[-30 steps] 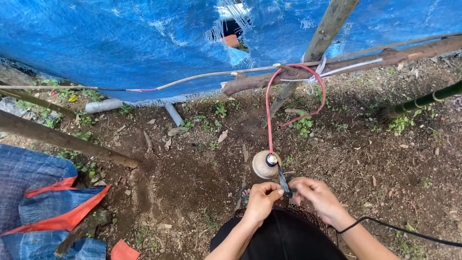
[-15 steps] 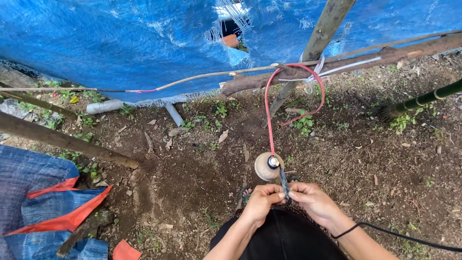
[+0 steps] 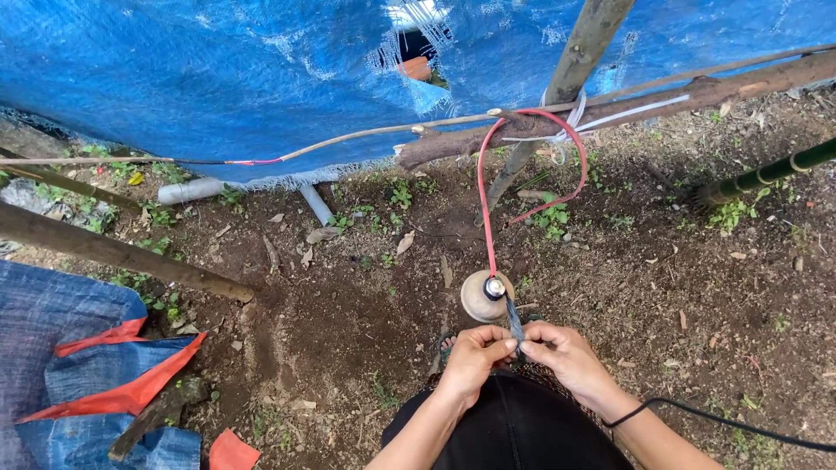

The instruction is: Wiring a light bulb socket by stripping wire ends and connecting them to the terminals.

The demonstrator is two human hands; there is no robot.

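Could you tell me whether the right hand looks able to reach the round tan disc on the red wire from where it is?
Probably yes. The right hand pinches the dark cord together with the left hand, and the disc hangs just above the fingers, with nothing between them.

The left hand and right hand meet over the bare dirt ground, just before the round tan wooden disc. From the disc, the thin red cable runs back to the rough wooden branch rail; the blue plastic tarpaulin hangs behind it.
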